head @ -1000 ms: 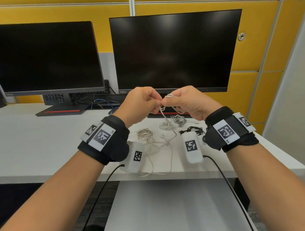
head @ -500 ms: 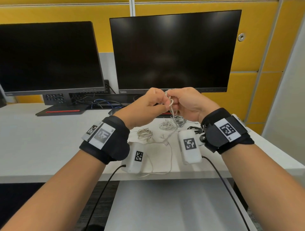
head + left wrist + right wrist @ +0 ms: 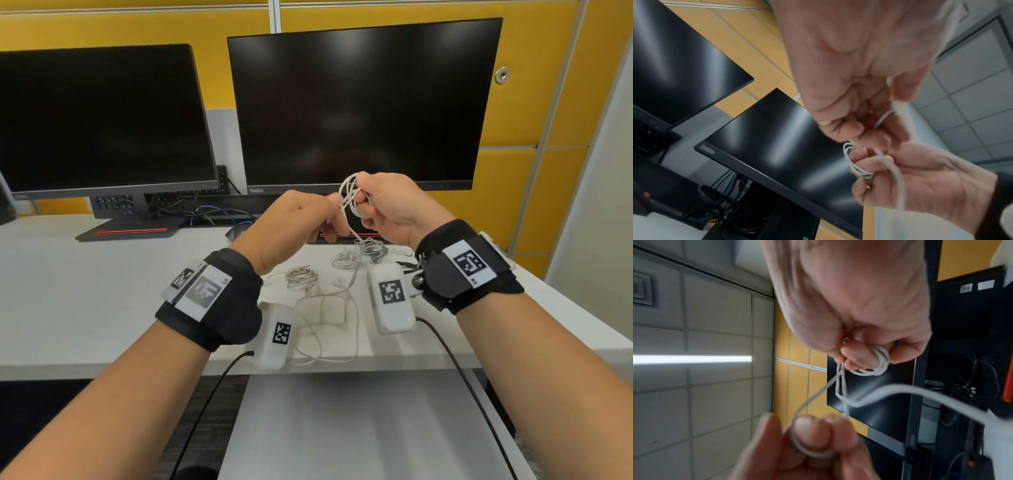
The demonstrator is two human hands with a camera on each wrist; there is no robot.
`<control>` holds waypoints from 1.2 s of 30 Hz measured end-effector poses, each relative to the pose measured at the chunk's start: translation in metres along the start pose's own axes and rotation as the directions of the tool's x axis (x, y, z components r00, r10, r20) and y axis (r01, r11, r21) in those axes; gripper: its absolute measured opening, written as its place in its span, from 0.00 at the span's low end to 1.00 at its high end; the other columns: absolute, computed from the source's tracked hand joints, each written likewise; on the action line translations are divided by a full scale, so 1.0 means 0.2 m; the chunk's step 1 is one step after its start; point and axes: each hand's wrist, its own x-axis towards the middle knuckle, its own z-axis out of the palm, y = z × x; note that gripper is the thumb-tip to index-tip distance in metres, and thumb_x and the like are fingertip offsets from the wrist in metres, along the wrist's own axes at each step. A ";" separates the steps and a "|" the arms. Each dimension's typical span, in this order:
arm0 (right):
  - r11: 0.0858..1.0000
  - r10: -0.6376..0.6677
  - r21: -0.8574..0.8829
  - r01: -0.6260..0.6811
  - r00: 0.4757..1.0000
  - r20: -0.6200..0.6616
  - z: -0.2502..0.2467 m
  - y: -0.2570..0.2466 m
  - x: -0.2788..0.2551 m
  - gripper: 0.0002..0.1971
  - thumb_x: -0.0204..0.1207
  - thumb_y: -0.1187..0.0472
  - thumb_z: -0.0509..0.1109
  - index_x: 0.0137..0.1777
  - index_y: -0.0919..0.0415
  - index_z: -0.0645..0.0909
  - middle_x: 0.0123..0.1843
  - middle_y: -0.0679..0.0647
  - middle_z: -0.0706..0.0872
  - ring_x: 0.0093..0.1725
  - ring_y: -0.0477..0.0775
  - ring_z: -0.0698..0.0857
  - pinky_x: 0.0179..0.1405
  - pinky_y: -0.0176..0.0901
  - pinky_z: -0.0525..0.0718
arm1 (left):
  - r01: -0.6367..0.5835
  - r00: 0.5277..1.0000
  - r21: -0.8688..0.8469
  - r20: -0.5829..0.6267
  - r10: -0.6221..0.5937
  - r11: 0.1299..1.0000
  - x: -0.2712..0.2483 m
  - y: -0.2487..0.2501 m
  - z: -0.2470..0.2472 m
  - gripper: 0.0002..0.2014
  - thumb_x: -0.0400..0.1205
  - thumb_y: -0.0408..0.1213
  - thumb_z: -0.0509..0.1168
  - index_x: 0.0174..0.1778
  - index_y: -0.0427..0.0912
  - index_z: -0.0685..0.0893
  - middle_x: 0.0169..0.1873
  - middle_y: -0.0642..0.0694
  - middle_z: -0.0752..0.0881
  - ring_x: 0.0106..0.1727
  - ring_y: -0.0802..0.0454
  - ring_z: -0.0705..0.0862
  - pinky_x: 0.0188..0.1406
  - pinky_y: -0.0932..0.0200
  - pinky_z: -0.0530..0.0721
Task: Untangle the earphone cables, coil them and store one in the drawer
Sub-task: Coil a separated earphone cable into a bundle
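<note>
A: Grip status, right hand (image 3: 394, 205)?

B: Fingers curled. Several turns of the white earphone cable (image 3: 350, 197) are wound round them, with the thumb pressed against the loops. The right wrist view shows the same coil (image 3: 877, 365) at the fingertips.

A: Grip status, left hand (image 3: 294, 229)?

B: Fingers curled, pinching the same cable just beside the coil. The right wrist view shows one strand looped round a left fingertip (image 3: 809, 434). Both hands are raised above the table (image 3: 85, 291), in front of the right monitor (image 3: 363, 102).

A: Position of the cable relative to the grip?

B: From the hands it hangs down to the table and ends in loose loops (image 3: 329, 329) near the front edge, between the two wrists.

A: Other cables?

B: Three small bundles lie on the table below the hands: a beige one (image 3: 301, 275), a white one (image 3: 344, 258) and a grey one (image 3: 371, 245), the last two just beside each other.

A: Containers?

B: A grey cabinet top (image 3: 359, 428) shows under the table edge. Whether it holds a drawer cannot be told.
</note>
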 end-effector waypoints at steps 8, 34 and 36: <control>0.987 -0.114 -0.098 0.128 0.983 0.141 -0.01 0.01 -0.03 0.15 0.89 0.58 0.54 0.42 0.60 0.75 0.26 0.50 0.70 0.27 0.46 0.67 0.40 0.44 0.73 | 0.309 0.949 -0.187 0.126 -0.289 0.933 0.01 0.03 0.00 0.15 0.90 0.31 0.44 0.55 0.45 0.76 0.43 0.36 0.91 0.37 0.47 0.90 0.32 0.60 0.85; 0.992 -0.123 -0.006 0.123 0.992 -0.020 -0.12 0.02 0.00 0.11 0.87 0.63 0.57 0.42 0.59 0.72 0.29 0.52 0.70 0.27 0.49 0.70 0.36 0.47 0.83 | 0.181 0.957 -0.286 -0.170 -0.236 0.941 0.02 -0.07 -0.14 0.02 0.86 0.35 0.62 0.50 0.46 0.75 0.24 0.52 0.69 0.23 0.56 0.65 0.19 0.64 0.69; 0.985 -0.092 0.148 0.093 0.996 -0.012 -0.14 0.00 0.01 0.12 0.88 0.62 0.57 0.41 0.57 0.71 0.24 0.48 0.69 0.21 0.45 0.67 0.29 0.42 0.79 | 0.187 0.982 0.144 -0.061 -0.180 0.972 0.01 -0.09 -0.13 0.01 0.84 0.39 0.64 0.50 0.49 0.80 0.30 0.51 0.78 0.29 0.50 0.76 0.27 0.59 0.79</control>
